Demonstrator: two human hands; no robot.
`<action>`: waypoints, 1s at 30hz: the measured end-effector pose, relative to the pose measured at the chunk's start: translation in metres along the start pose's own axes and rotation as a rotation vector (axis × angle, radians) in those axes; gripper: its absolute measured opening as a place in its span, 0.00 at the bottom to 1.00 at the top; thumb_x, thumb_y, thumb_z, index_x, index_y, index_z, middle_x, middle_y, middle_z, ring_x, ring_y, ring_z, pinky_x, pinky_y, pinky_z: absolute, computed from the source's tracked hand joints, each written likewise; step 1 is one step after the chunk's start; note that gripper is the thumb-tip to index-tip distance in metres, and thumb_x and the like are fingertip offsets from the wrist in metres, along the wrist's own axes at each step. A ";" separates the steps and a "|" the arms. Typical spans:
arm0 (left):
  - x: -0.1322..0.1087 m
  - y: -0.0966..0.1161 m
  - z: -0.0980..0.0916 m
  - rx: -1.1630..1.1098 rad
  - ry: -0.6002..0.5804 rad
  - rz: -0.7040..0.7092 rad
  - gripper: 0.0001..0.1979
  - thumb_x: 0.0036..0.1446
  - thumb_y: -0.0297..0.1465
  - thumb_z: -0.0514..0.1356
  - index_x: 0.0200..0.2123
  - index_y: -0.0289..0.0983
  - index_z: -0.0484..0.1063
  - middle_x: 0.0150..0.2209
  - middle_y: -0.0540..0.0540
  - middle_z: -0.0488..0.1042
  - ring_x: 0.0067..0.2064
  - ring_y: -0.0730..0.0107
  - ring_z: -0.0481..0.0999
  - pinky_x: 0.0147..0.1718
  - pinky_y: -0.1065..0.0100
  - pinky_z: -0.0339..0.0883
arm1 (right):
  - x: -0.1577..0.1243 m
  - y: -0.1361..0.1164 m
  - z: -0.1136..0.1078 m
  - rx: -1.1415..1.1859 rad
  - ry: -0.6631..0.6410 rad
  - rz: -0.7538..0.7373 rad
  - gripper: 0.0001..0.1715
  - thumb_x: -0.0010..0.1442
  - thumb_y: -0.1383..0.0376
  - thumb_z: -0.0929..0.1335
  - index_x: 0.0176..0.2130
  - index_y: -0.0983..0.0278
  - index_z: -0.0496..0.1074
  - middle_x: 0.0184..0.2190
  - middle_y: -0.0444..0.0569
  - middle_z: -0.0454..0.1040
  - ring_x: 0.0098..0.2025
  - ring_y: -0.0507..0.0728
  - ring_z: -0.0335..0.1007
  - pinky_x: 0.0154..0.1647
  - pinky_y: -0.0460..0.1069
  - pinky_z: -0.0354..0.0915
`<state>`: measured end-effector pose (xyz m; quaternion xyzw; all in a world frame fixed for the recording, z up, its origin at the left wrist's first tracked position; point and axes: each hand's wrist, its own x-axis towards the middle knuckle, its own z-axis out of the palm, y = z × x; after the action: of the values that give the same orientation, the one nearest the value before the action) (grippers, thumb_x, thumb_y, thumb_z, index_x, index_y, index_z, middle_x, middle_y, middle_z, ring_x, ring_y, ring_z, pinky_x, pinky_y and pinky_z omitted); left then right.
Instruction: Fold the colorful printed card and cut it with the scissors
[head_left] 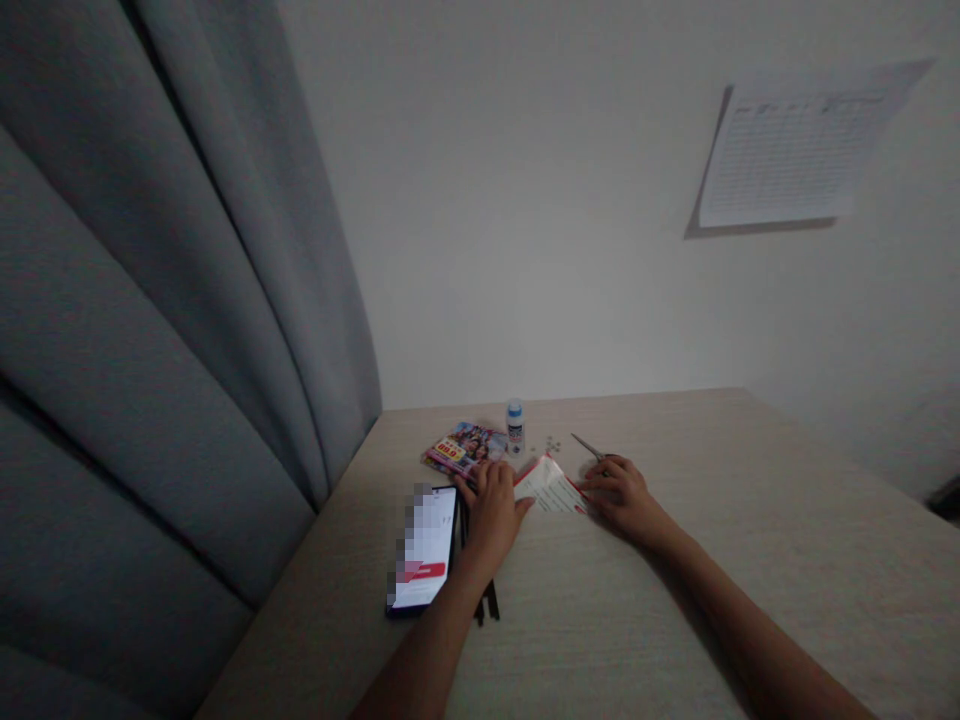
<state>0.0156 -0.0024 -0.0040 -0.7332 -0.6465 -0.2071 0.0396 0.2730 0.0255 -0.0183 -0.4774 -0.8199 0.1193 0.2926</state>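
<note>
My left hand (495, 505) lies palm down on the table, fingers flat, its thumb touching the left edge of a white paper with red edges (549, 486). My right hand (621, 495) rests at the paper's right side with fingers curled over the handles of a pair of scissors (589, 449), whose blades point away to the upper left. A colourful magazine (463, 449) and a small white glue bottle with a blue cap (514, 427) lie just beyond my left hand.
A lit phone (425, 548) lies left of my left forearm, with dark sticks (487, 602) beside it under the arm. Small paper scraps (553, 441) dot the beige table (720, 560). A grey curtain (165, 300) hangs left. A printed sheet (795, 150) is on the wall.
</note>
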 end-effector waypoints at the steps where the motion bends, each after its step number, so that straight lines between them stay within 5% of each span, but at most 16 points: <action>1: 0.000 0.000 0.000 -0.001 0.007 0.001 0.18 0.59 0.36 0.65 0.50 0.40 0.67 0.58 0.39 0.69 0.64 0.47 0.59 0.61 0.25 0.38 | 0.000 0.000 0.000 -0.001 -0.003 -0.002 0.16 0.60 0.63 0.68 0.46 0.51 0.81 0.47 0.51 0.76 0.56 0.66 0.61 0.59 0.64 0.58; 9: 0.001 0.002 -0.003 0.000 -0.012 0.006 0.18 0.57 0.35 0.66 0.49 0.40 0.67 0.57 0.40 0.69 0.64 0.48 0.61 0.62 0.26 0.40 | -0.001 0.005 0.005 -0.043 -0.028 0.009 0.19 0.53 0.62 0.73 0.47 0.51 0.80 0.49 0.49 0.76 0.57 0.67 0.60 0.60 0.65 0.56; 30: 0.003 -0.002 -0.001 -0.019 -0.033 0.004 0.18 0.58 0.36 0.65 0.50 0.40 0.67 0.58 0.41 0.68 0.64 0.48 0.60 0.63 0.29 0.39 | 0.001 0.008 0.008 0.017 0.043 -0.031 0.13 0.54 0.60 0.73 0.42 0.54 0.81 0.43 0.50 0.80 0.56 0.66 0.65 0.58 0.63 0.60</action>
<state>0.0136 0.0003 -0.0028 -0.7383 -0.6435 -0.2009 0.0221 0.2737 0.0314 -0.0279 -0.4646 -0.8198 0.1114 0.3158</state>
